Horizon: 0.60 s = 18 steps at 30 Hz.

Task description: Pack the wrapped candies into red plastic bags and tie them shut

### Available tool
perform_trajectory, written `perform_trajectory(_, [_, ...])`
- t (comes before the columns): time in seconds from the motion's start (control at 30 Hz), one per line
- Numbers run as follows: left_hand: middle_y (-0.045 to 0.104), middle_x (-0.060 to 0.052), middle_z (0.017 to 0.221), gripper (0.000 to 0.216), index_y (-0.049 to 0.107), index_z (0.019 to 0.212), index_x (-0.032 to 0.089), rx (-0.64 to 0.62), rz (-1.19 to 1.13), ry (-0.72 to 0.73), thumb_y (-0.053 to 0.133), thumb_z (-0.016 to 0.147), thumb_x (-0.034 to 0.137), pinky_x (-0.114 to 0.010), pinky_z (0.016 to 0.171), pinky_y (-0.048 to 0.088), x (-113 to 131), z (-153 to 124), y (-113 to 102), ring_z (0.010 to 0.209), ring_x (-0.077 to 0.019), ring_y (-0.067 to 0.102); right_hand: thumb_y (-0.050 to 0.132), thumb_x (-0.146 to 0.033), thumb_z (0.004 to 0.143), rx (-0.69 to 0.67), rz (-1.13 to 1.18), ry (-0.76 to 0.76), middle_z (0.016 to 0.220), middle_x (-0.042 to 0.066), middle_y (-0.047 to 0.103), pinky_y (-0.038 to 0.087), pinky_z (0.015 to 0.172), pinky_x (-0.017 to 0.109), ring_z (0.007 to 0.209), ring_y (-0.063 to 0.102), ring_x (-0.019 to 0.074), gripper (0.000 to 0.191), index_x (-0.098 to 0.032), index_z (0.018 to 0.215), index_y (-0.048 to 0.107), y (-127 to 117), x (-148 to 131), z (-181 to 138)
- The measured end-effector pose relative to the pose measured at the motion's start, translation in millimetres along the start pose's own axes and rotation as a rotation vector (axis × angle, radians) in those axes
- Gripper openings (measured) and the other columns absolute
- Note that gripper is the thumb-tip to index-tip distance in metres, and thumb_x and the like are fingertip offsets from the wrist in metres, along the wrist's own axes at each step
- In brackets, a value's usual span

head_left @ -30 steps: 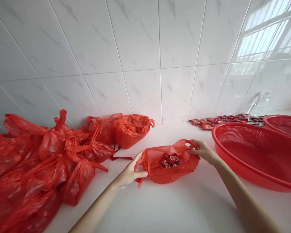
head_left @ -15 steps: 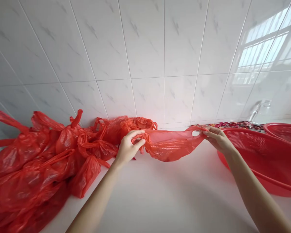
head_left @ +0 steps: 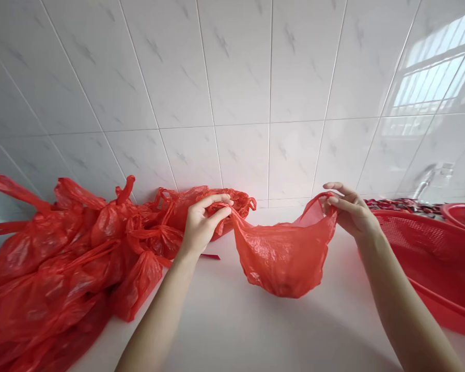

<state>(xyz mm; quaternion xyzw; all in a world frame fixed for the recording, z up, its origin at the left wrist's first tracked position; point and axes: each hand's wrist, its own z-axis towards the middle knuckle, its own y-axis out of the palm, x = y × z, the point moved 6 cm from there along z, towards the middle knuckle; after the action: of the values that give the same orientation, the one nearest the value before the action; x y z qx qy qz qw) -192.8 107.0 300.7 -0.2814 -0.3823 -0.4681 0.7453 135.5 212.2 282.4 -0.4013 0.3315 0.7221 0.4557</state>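
Note:
A thin red plastic bag (head_left: 284, 258) hangs between my hands above the white counter, its body sagging in a rounded pouch. My left hand (head_left: 203, 222) pinches one handle between thumb and fingers. The other handle is gripped by my right hand (head_left: 351, 209), with the thumb and a finger closed on it and the remaining fingers raised. Folds of plastic hide the inside of the bag. Just beyond my left hand lies a crumpled heap of red plastic (head_left: 242, 199).
Many knotted, filled red bags (head_left: 65, 263) are piled on the left. At right stand a big red basket (head_left: 418, 232) and a second one (head_left: 463, 212). Small dark-red packets (head_left: 405, 205) lie by the tiled wall (head_left: 240, 103). A dark red strip (head_left: 210, 256) rests on the counter (head_left: 217, 320).
The bag has gone from stretched flat and taut to hanging lower and fuller. My hands still hold its two handles, and the right one has turned. The view has shifted slightly left.

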Motion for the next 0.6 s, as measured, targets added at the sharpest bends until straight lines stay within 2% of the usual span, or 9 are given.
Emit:
perform_trajectory(0.17, [0.077,-0.005,0.093,0.034,0.074,0.104,0.018,-0.032,-0.035,-0.051,0.079,0.071,0.027,-0.032,0.083,0.057,-13.3,3.2,1.6,0.091,-0.0212,0.071,0.08,-0.041,0.075,-0.027,-0.007,-0.07,0.101,0.003,0.074,0.053,0.054,0.032,0.068,0.065,0.0181,0.031,-0.032,0.102,0.066,10.2,-1.5,0.4])
perform_trajectory(0.33, [0.079,-0.009,0.098,0.032,0.075,0.105,0.018,-0.162,-0.024,-0.135,0.075,0.079,0.037,-0.035,0.089,0.055,-24.6,4.1,9.1,0.1,-0.025,0.071,0.082,-0.036,0.074,-0.049,-0.002,-0.077,0.093,0.003,0.076,0.054,0.055,0.03,0.073,0.066,0.0189,0.028,-0.03,0.099,0.07,14.4,-3.2,1.5])
perform_trajectory(0.47, [0.075,-0.01,0.117,0.035,0.075,0.108,0.02,-0.24,-0.082,-0.102,0.075,0.074,0.027,-0.04,0.103,0.05,-22.7,3.8,14.3,0.121,-0.029,0.064,0.082,-0.039,0.073,-0.048,-0.075,-0.078,0.083,0.002,0.074,0.052,0.053,0.031,0.067,0.064,0.0181,0.024,-0.029,0.093,0.072,13.3,-4.0,2.3])
perform_trajectory(0.6, [0.072,-0.009,0.123,0.041,0.075,0.11,0.02,-0.249,-0.035,-0.146,0.078,0.07,0.025,-0.041,0.096,0.055,-28.2,4.7,14.6,0.116,-0.0298,0.066,0.084,-0.042,0.07,0.028,-0.229,-0.048,0.084,0.004,0.073,0.053,0.056,0.032,0.078,0.069,0.0237,0.028,-0.027,0.091,0.072,6.8,-4.3,1.4])
